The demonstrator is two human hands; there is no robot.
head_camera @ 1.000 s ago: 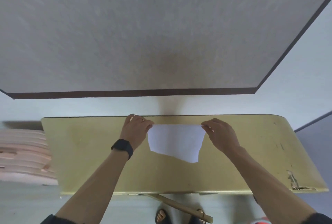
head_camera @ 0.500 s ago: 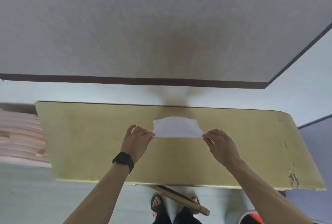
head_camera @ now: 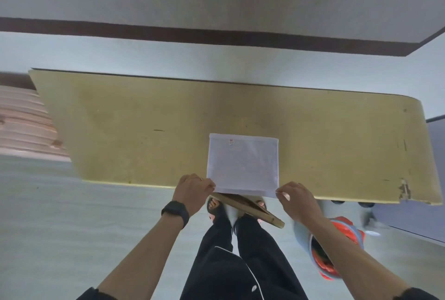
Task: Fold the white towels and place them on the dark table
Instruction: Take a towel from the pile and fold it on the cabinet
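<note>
A white towel (head_camera: 243,163) lies flat on the yellow-green table (head_camera: 144,131), its near edge hanging just past the table's front edge. A small red tag shows near its far edge. My left hand (head_camera: 193,190) pinches the towel's near left corner. My right hand (head_camera: 295,197) pinches the near right corner. Both hands sit at the table's front edge. A black band is on my left wrist.
A wide grey surface with a dark edge (head_camera: 216,37) spans the far side beyond the table. A pink stack (head_camera: 26,121) sits at the left. A basket with red contents (head_camera: 337,249) stands on the floor at the right. My legs and sandals (head_camera: 228,213) are below.
The towel, held up by its top corners a second ago, has been swung forward and laid flat on the table. Both hands drew back to the front edge, still pinching its corners.
</note>
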